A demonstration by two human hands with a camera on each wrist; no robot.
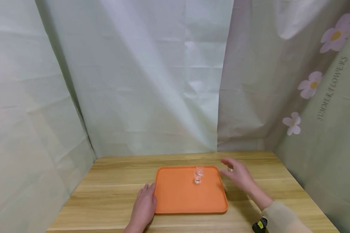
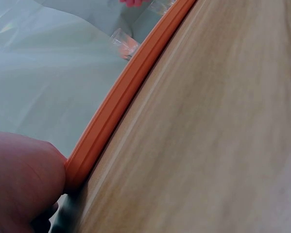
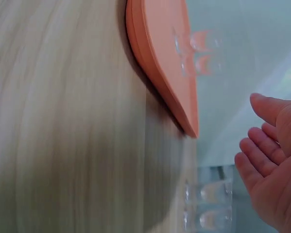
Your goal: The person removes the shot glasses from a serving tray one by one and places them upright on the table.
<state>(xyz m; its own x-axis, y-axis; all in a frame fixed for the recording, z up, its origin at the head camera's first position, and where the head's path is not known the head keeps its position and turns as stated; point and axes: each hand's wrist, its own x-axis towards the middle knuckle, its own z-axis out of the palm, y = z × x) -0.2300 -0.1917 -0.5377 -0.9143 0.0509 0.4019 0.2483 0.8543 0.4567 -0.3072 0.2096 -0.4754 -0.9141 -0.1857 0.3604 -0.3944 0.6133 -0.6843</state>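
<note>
An orange tray point(image 1: 189, 200) lies on the wooden table, with two small clear glasses standing near its back right: a front glass point(image 1: 197, 179) and a rear glass point(image 1: 200, 168). My left hand point(image 1: 144, 202) rests against the tray's left edge, its fingers lying along the side. Beyond the tray's right side, my right hand point(image 1: 238, 174) reaches over the table with thumb and fingers apart and nothing between them. Two more clear glasses stand on the table close to it: one glass point(image 3: 208, 191) and another glass point(image 3: 208, 219) in the right wrist view; the hand mostly hides them in the head view.
Pale green cloth point(image 1: 151, 81) hangs behind the wooden table point(image 1: 113, 187) and on both sides. White flowers point(image 1: 310, 84) and lettering are printed on the right-hand cloth. A black band with a yellow mark point(image 1: 261, 224) is around the right wrist.
</note>
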